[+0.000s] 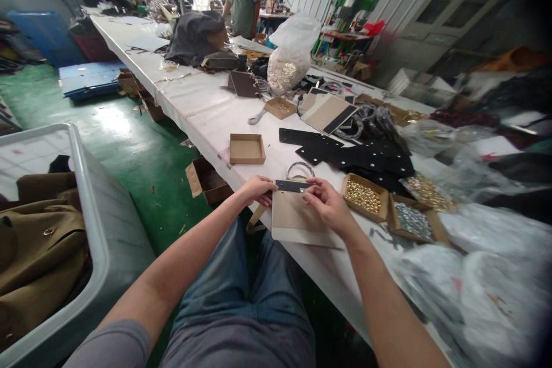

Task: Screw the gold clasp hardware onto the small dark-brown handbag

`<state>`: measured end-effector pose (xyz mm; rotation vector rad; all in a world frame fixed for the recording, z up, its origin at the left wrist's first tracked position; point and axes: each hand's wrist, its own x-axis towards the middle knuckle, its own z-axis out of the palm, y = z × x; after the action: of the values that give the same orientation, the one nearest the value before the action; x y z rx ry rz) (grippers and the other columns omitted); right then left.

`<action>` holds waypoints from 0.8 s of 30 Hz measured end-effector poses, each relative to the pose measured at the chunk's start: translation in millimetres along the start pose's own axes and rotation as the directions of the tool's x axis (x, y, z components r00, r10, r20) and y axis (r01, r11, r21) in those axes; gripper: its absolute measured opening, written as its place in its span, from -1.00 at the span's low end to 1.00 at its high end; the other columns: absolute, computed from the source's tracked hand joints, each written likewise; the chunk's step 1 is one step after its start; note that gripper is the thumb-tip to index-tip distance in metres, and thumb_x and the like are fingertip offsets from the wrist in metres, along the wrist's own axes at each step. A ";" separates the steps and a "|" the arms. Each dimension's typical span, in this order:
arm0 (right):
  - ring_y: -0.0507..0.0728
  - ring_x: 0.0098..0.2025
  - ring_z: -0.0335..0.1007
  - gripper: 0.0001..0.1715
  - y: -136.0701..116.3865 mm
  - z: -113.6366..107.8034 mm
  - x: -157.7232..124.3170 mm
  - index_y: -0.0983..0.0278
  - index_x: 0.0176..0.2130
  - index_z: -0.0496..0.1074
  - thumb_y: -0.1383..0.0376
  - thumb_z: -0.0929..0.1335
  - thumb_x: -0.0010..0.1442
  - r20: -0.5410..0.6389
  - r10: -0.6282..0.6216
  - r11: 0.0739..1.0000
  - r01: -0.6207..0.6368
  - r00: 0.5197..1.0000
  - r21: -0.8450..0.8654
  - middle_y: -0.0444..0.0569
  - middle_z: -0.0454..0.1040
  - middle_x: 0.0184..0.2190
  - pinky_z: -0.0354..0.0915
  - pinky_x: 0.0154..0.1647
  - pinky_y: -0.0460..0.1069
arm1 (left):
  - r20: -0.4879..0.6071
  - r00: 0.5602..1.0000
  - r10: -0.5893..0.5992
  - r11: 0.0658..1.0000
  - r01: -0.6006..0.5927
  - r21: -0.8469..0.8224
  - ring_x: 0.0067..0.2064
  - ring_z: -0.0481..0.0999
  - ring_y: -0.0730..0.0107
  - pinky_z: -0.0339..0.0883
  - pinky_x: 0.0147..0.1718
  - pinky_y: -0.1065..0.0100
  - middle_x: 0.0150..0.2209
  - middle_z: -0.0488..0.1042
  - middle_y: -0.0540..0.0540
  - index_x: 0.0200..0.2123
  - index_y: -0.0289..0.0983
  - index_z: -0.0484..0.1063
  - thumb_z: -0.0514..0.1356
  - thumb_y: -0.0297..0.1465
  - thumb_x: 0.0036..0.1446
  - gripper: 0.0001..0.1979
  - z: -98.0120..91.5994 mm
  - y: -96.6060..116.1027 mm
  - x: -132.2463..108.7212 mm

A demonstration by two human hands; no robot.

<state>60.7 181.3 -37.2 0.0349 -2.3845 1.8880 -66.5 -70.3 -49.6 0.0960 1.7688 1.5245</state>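
A flat beige panel (293,218) with a pale lower band lies at the table's near edge, in front of my body. Along its top runs a black strip (288,186) with small holes or studs. My left hand (257,190) grips the panel's upper left corner, thumb on top. Over the strip's right end, my right hand (326,204) has thumb and fingers pinched together; a small shiny bit shows by the fingertips, too tiny to name. Just behind the panel's top edge is a ring-shaped handle (301,169), apparently wrapped in plastic.
Boxes of gold studs (363,196) and silver studs (411,220) stand to the right. Black strips (357,155) lie behind them. Farther left sits a shallow cardboard box (247,149). A grey bin (107,224) holds brown bags. Another person (244,0) stands across the table.
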 end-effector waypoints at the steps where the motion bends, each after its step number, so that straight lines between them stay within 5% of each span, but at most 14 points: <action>1: 0.21 -0.21 0.38 -0.34 5.9 8.3 7.1 0.09 0.26 0.42 -0.13 0.60 0.43 0.015 -0.003 1.000 0.002 1.000 0.027 -0.12 0.48 -0.22 0.32 -0.13 0.08 | 0.010 1.000 0.009 1.000 -0.009 0.030 -0.40 0.70 0.20 0.54 -0.48 0.37 -0.29 0.67 -0.19 -0.09 -0.33 0.60 0.36 -0.33 0.43 -0.84 -1.7 0.7 -1.5; 5: 0.16 -0.21 0.29 -0.48 24.4 13.6 17.1 0.12 0.11 0.49 -0.14 0.57 0.46 0.056 0.061 0.998 -0.062 0.997 0.016 -0.14 0.44 -0.23 0.19 -0.19 0.04 | 0.042 0.990 0.134 0.953 -0.140 0.270 -0.39 0.58 0.28 0.37 -0.44 0.39 -0.39 0.57 -0.11 -0.23 -0.34 0.68 0.40 -0.17 0.44 -0.67 -11.8 5.7 -6.6; 8: 0.16 -0.19 0.30 -0.46 24.8 6.5 15.2 0.14 0.07 0.54 -0.15 0.60 0.41 0.077 0.109 0.993 -0.112 0.991 0.036 -0.12 0.44 -0.21 0.18 -0.17 0.04 | -0.004 0.932 0.363 0.787 -0.305 0.536 -0.27 0.49 0.24 0.24 -0.33 0.36 -0.43 0.49 -0.09 -0.36 -0.30 0.71 0.50 -0.12 0.31 -0.64 -17.2 11.8 -7.2; 11: 0.18 -0.16 0.33 -0.42 18.4 4.1 13.8 0.15 0.06 0.54 -0.16 0.63 0.36 0.090 0.107 0.991 -0.113 0.990 0.068 -0.12 0.45 -0.21 0.21 -0.11 0.05 | -0.034 0.859 0.511 0.617 -0.338 0.711 -0.15 0.47 0.14 0.19 -0.26 0.32 -0.35 0.52 -0.12 -0.35 -0.25 0.76 0.57 -0.13 0.19 -0.70 -19.2 15.5 -6.7; 16: 0.18 -0.15 0.30 -0.44 16.0 5.7 13.0 0.15 0.04 0.54 -0.15 0.64 0.35 0.081 0.092 0.991 -0.099 0.992 0.089 -0.13 0.43 -0.22 0.20 -0.09 0.06 | 0.101 0.927 0.362 0.873 -0.375 0.312 -0.42 0.37 0.37 0.15 -0.44 0.36 -0.48 0.40 -0.03 -0.40 -0.32 0.58 0.44 -0.14 0.35 -0.61 -18.0 9.1 -8.9; 20: 0.17 -0.14 0.28 -0.48 18.6 5.1 11.7 0.15 0.04 0.54 -0.11 0.64 0.39 0.083 0.083 0.990 -0.091 0.993 0.105 -0.14 0.41 -0.22 0.19 -0.08 0.05 | 0.141 0.975 0.172 0.979 -0.185 0.087 -0.29 0.68 0.16 0.58 -0.35 0.32 -0.28 0.64 -0.22 -0.14 -0.38 0.62 0.53 -0.24 0.30 -0.68 -11.9 4.7 -5.2; 24: 0.18 -0.13 0.28 -0.48 18.2 4.8 10.4 0.15 0.02 0.54 -0.10 0.65 0.37 0.077 0.084 0.986 -0.094 0.993 0.138 -0.13 0.41 -0.20 0.19 -0.07 0.05 | 0.258 0.965 0.055 0.991 -0.021 -0.132 -0.18 0.76 0.02 0.74 -0.30 0.19 -0.09 0.68 -0.29 0.06 -0.33 0.49 0.60 -0.30 0.26 -0.52 -7.8 5.5 5.3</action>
<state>48.7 181.3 -54.9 0.0069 -2.3287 2.1284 -77.0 -72.4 -47.8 0.2561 1.4657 1.5708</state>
